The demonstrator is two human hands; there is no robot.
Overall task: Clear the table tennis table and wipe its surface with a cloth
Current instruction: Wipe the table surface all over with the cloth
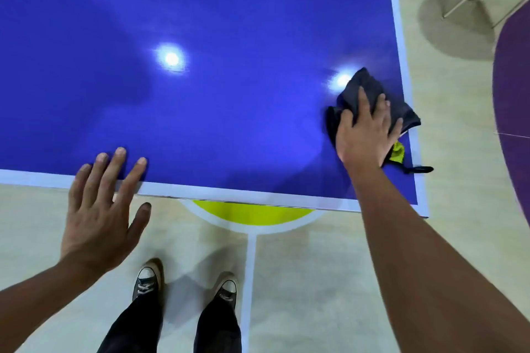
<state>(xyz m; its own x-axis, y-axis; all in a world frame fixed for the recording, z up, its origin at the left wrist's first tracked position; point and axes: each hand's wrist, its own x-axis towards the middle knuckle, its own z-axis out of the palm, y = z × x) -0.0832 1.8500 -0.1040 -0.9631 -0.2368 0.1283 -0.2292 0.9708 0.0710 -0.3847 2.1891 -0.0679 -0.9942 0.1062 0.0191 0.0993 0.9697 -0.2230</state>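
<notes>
The dark cloth point(367, 86) is pressed down on the blue table point(229, 23), close to its near right corner, under the right hand point(365, 132). The fingers are spread and straight, so nothing is gripped there and the cloth is only pinned by the palm. The left hand point(100, 203) is laid open on the near edge, fingertips point(120, 153) just past the white border line point(200, 189), with nothing held. Apart from the cloth, only two glare spots point(171, 58) are seen on the visible tabletop, so clearing is judged done here and wiping is judged to be in hand.

Now the risks. The cloth is bunched, and one fold is already pushed out to the side border. With only a flat palm on it, the cloth could be swept off the edge by an outward stroke. Folds could also slip from under the hand, and streaks would be left unwiped. A yellow-green patch point(398, 151) and a black loop point(420, 170) are trailed beside the corner, and the loop could be snagged there.

No writing can be read: no brand or label is made out on the table, the cloth or the sneakers point(146, 281).
</notes>
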